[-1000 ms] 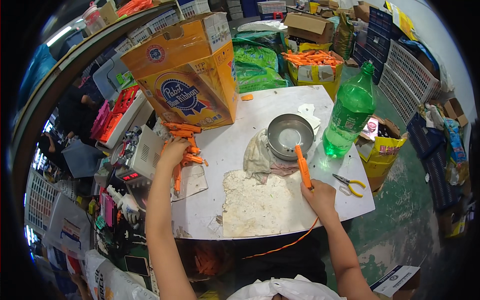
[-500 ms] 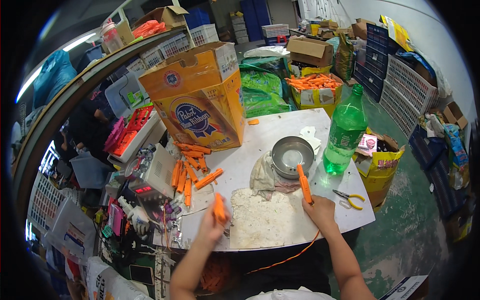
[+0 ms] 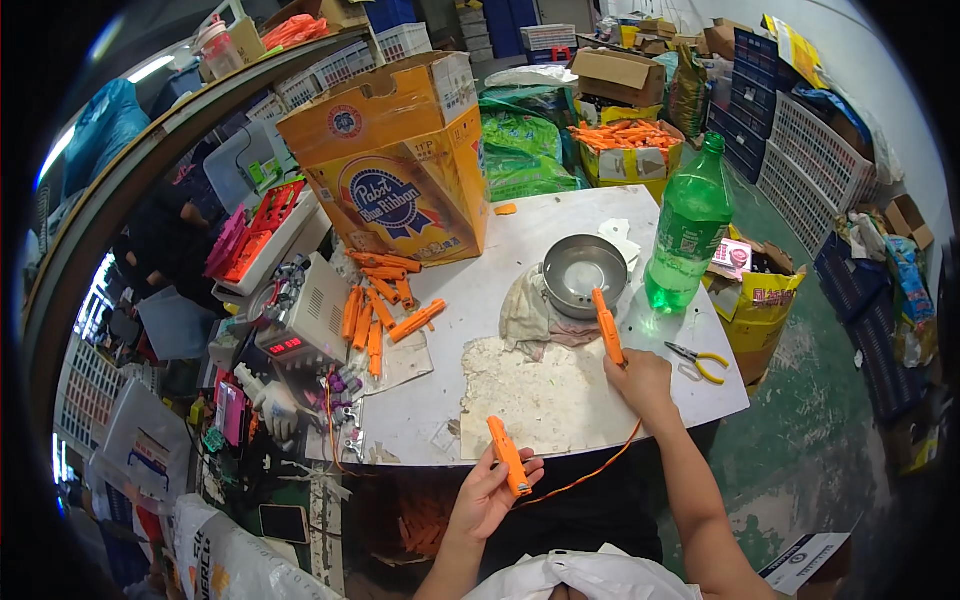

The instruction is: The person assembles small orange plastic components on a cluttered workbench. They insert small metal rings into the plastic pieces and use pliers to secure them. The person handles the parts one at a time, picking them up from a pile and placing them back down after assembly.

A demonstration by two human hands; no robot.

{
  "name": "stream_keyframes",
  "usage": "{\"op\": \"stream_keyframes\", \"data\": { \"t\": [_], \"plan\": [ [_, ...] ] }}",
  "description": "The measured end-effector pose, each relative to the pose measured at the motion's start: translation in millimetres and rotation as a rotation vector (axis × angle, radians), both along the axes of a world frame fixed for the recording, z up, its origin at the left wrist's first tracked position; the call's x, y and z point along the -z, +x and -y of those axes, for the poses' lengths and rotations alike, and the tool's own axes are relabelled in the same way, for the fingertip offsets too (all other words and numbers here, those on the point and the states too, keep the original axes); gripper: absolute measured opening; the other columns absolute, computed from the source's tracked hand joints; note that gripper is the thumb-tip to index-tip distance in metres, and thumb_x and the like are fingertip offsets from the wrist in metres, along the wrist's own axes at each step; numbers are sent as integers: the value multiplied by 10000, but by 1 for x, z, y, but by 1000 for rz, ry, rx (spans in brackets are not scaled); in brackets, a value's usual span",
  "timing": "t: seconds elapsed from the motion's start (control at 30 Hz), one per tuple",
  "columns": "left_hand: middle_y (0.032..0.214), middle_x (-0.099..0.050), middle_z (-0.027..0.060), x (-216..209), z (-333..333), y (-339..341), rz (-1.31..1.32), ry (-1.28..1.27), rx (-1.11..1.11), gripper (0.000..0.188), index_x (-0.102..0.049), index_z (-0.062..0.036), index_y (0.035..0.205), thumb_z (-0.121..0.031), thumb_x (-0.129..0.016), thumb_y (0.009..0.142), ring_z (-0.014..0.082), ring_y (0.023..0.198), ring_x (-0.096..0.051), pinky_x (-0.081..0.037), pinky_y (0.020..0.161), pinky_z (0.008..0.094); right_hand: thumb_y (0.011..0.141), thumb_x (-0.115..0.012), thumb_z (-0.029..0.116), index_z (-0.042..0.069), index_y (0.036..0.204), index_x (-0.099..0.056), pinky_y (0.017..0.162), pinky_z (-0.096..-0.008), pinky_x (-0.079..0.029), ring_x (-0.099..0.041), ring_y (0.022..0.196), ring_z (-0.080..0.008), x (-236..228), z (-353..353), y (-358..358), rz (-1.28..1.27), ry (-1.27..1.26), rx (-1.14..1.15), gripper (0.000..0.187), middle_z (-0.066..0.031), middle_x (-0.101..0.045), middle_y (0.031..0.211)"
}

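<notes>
Head view: both forearms are cut off by the lower edge. At bottom centre, the left hand [image 3: 487, 500] has its grip pinching an orange piece [image 3: 509, 455] just off the near edge of the worktop [image 3: 480, 240]; its thumb and fingers hide some of that piece. Right of centre, the right hand [image 3: 645, 383] has its grip closed round the rear end of a slim orange tool [image 3: 607, 327], which the hand covers. The tool's tip overlaps the near rim of a metal bowl [image 3: 562, 262]; whether it touches cannot be told. A red-yellow cord [image 3: 590, 474] runs below the hand toward bottom centre, its far end hidden.

Centre left, at least seven loose orange pieces [image 3: 417, 320] overlap, so an exact count is hard. One more small orange scrap [image 3: 505, 209] lies alone beside the single large carton [image 3: 380, 180], whose inside is out of sight. One cloth [image 3: 525, 313] is partly covered by the bowl. Also on the worktop are one worn board [image 3: 530, 395], one green bottle [image 3: 690, 230] and one pair of yellow-handled pliers [image 3: 712, 372]. At upper right of centre, one yellow box [image 3: 632, 165] is heaped with orange parts [image 3: 628, 135], too many to count.
</notes>
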State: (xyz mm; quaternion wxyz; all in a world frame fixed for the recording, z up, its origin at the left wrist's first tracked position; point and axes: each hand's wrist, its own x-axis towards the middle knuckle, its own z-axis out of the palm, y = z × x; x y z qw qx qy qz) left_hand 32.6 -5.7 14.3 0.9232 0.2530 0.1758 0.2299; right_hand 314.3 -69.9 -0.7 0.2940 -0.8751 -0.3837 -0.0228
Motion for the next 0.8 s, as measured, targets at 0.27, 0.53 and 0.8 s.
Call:
{"op": "stream_keyframes", "data": {
  "t": [0.27, 0.53, 0.8],
  "plan": [
    [1145, -526, 163, 6, -2, -7, -114, 60, 61, 446, -346, -42, 1332, -102, -517, 924, 278, 1053, -574, -477, 946, 407, 823, -569, 376, 17, 702, -644, 543, -399, -464, -607, 541, -297, -10, 7, -5, -12, 109, 37, 387, -143, -614, 600],
    [1108, -539, 143, 16, 1, -5, -189, 104, 21, 505, -326, -17, 1351, -73, -545, 899, 247, 983, -601, -504, 890, 380, 862, -582, 372, -21, 692, -579, 456, -303, -409, -521, 474, -129, 6, 73, -5, -1263, 646, -4, 428, -56, -534, 535],
    [1124, -511, 175, 6, -74, 28, -892, 1632, -282, 559, -332, 23, 1364, -77, -569, 867, 299, 930, -594, -497, 778, 376, 817, -618, 313, 24, 674, -589, 472, -366, -426, -574, 490, -275, 4, 90, -25, 76, 81, 126, 323, -113, -567, 550]
  ]
}}
